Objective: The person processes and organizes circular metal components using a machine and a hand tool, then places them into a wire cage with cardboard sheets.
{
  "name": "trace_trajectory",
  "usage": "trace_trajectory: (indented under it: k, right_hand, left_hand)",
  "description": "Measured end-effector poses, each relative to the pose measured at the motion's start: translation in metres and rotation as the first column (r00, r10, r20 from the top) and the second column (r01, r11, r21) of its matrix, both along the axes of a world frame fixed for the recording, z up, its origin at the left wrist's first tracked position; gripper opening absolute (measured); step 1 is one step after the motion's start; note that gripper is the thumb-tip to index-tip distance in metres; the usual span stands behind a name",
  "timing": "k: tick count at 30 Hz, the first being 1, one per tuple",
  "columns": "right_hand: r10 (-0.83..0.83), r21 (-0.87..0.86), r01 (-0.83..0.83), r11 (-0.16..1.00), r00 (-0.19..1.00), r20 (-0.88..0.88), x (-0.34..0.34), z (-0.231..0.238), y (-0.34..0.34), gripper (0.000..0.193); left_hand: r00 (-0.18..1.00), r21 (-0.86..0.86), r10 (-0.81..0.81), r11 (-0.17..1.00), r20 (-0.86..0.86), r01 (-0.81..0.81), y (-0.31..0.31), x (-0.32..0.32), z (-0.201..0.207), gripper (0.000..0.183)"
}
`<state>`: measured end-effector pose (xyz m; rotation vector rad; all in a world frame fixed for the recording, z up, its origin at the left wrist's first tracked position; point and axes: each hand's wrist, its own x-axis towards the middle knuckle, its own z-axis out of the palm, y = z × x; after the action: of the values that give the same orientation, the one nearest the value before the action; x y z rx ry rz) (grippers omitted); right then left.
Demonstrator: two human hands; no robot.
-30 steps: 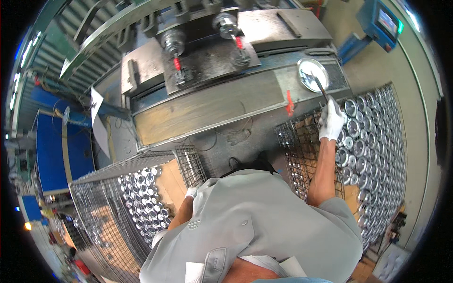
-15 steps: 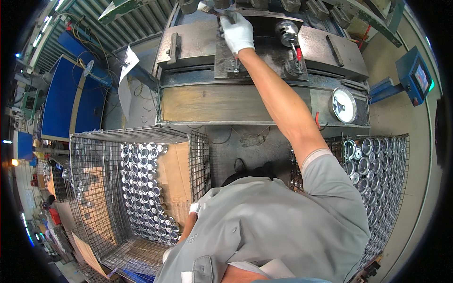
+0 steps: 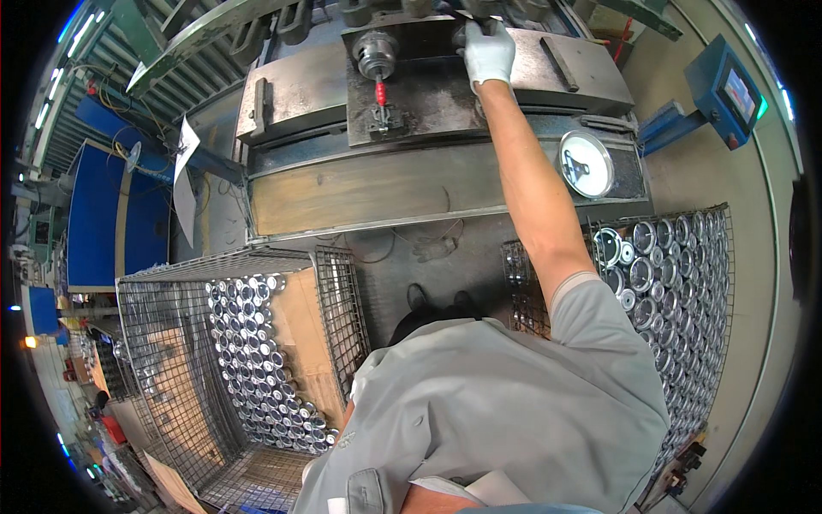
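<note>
My right hand (image 3: pixel 490 55), in a white glove, reaches far over the machine table to the right part of a dark fixture plate (image 3: pixel 419 120). Its fingers are closed round what looks like a brush, now mostly hidden by the hand. To the left on that plate a round metal part (image 3: pixel 375 53) stands in a holder, with a red-handled clamp (image 3: pixel 381 92) in front of it. My hand and forearm cover the plate's right station. Low at my left side, my left hand is almost wholly hidden by my shirt; only a bit of forearm (image 3: pixel 348 413) shows.
Wire baskets with rows of shiny round metal parts stand at left (image 3: pixel 257 343) and right (image 3: pixel 668 291). A white round dish (image 3: pixel 587 164) sits on the table's right front. A blue control panel (image 3: pixel 728 92) juts in at far right. Machine bars (image 3: pixel 295 21) hang above.
My right hand has moved from the left station to the right one, uncovering the left metal part and its red clamp. The whole view has shifted and turned a little.
</note>
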<state>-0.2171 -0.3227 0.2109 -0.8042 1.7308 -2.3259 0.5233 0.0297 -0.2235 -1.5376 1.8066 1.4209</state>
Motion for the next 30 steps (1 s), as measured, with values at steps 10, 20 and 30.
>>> trace_trajectory:
  k: [10, 20, 30]
  right_hand:
    - [-0.177, -0.010, 0.180, 0.984, 0.974, 0.145, -0.071, -0.009, 0.088, 0.024]
    - [-0.352, 0.501, 0.328, 0.801, 0.935, -0.050, -0.082, -0.147, 0.307, 0.027]
    - [0.046, 0.870, 0.025, 0.493, 0.997, -0.055, -0.047, -0.122, 0.366, 0.041]
  left_hand:
    - [0.967, -0.052, -0.244, 0.969, -0.065, 0.241, -0.024, -0.068, -0.007, 0.040]
    - [0.993, -0.013, 0.023, 1.000, -0.117, -0.025, 0.013, -0.175, -0.015, 0.040]
    - [0.235, -0.043, 0.945, 0.251, 0.226, -0.967, 0.157, -0.162, 0.117, 0.036]
